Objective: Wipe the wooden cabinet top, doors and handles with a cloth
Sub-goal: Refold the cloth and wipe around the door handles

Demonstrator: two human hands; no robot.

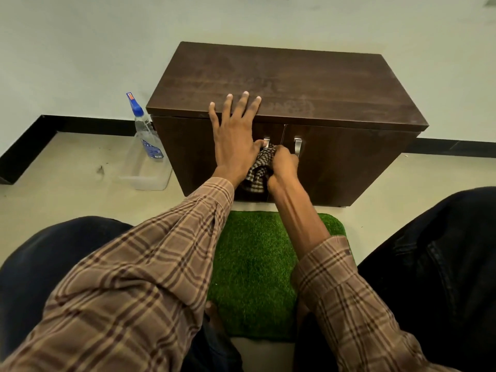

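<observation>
Cabinet, dark brown wooden, low, two doors (290,84), sits on pale floor against the wall, directly ahead of the seated person; top surface shows faint smeary streaks, so I'd judge it wiped or sprayed already, doors and handles in progress.

Left hand (236,130) flat, fingers straight and spread, fingertips over the front edge of the top, palm against the upper left door; reads as a brace, keeping the door closed and the body steady while the other hand works.

Right hand (281,163) clenched around a bunched brown-and-cream checked cloth (259,170), pressing it onto the lower part of the left silver metal handle (266,142); cloth wadded, probably to get around the handle's curve; right silver metal handle (298,146) just beside, not touched.

Clear plastic spray bottle with blue nozzle (143,130) stands in a clear plastic tub (146,175) at the cabinet's left side, within reach but out of the wiping path; green artificial-grass mat (255,264) lies on the floor between the knees, in front of the cabinet.
</observation>
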